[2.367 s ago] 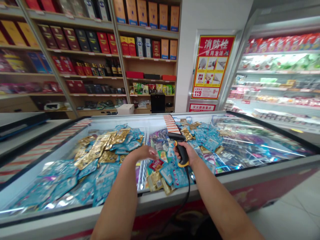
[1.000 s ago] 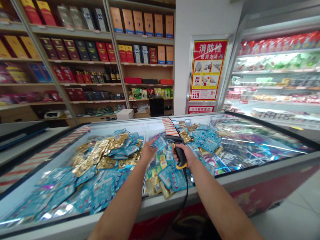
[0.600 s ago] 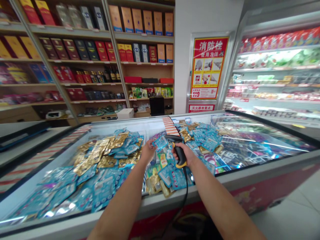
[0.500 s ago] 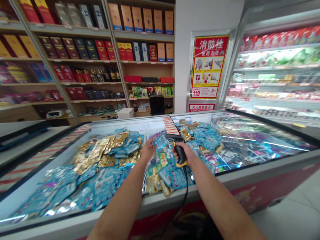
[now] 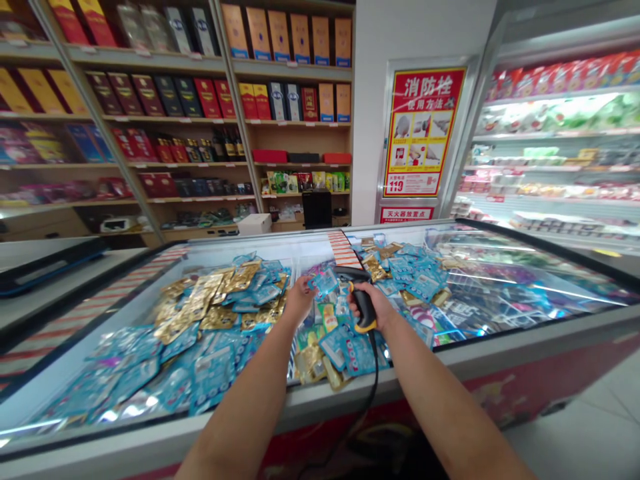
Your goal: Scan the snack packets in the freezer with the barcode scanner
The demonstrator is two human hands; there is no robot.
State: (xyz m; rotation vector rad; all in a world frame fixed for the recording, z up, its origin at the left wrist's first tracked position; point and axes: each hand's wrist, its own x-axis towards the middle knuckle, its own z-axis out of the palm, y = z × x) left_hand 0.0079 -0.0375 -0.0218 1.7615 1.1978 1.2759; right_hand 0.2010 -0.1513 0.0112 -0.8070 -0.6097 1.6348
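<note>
- A chest freezer [image 5: 475, 360] spans the lower view from eight o'clock through six to four; all clock directions without another reference run from the middle of the view.
- Wooden shelving [image 5: 300, 139] fills ten o'clock to twelve, lined with boxes and bottles.
- A lit refrigerated display [image 5: 575, 40] stands between two and three o'clock.
- A heap of blue and gold packets [image 5: 197, 303] lies in the freezer's left part, at eight o'clock.
- A red and yellow poster [image 5: 424, 133] faces out between one and two o'clock.
- A mixed pile of packets [image 5: 313, 360], some green, blue and gold, lies in the middle section at six o'clock.
- The right hand [image 5: 373, 307], between four and five o'clock, has its fingers wrapped around the scanner's handle.
- The left hand [image 5: 300, 297], at seven o'clock, is above the middle section, fingers pinched together on the blue packet's near-left edge.
- The black and yellow scanner [image 5: 365, 305] points its head towards eleven o'clock; its cable [image 5: 375, 373] drops over the front rim towards six.
- The blue packet [image 5: 326, 283], at six o'clock, sits just beside the scanner head; whether they touch, I cannot tell.
</note>
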